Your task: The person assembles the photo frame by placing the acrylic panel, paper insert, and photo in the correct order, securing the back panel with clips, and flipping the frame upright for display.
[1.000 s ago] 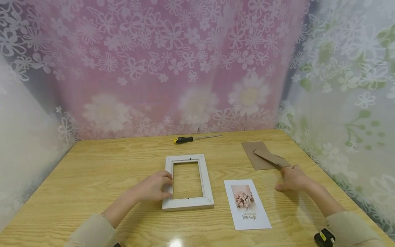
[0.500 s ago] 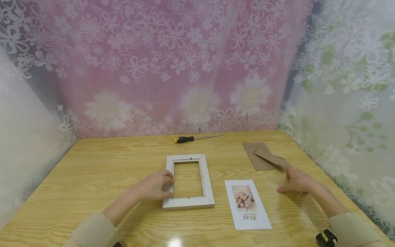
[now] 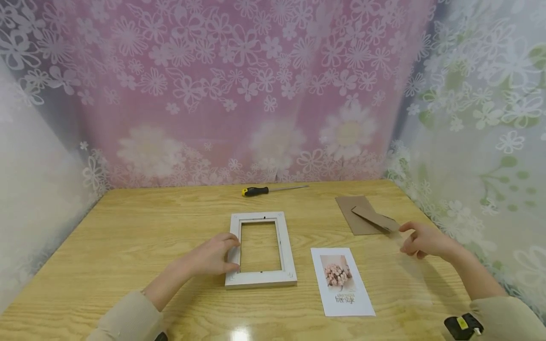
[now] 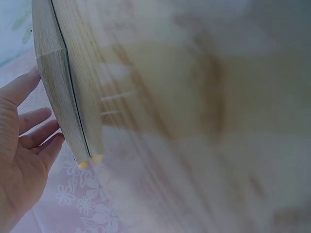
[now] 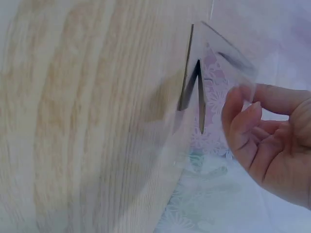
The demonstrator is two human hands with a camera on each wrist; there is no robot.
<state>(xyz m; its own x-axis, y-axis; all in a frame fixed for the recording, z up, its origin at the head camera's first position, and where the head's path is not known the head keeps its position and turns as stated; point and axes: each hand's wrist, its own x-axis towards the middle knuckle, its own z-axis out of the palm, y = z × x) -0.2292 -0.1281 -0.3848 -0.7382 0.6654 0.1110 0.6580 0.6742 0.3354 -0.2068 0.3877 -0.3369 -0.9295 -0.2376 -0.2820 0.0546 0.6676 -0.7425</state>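
A white picture frame [image 3: 286, 251] lies on the wooden table, its opening bare. My left hand [image 3: 215, 255] rests on the frame's left bar, thumb and fingers spread along it. In the left wrist view the fingertips of that hand [image 4: 24, 160] touch the frame [image 4: 60, 92]. My right hand [image 3: 426, 240] pinches a corner of a clear sheet [image 3: 398, 272], which hangs tilted and is hard to see against the wood. The right wrist view shows the sheet [image 5: 228, 48] between thumb and fingers. Left of it lies a white printed card [image 3: 319, 279] with a flower picture.
A brown backing board [image 3: 354, 222] with its raised stand leg [image 3: 373, 219] lies beyond the right hand. Near the back edge lies a screwdriver [image 3: 256, 191] with a black and yellow handle. Flowered curtains [image 3: 273, 94] border the table at the back and sides.
My right hand has moved right and upward, and the clear sheet has come up with it. The left hand stays on the frame.
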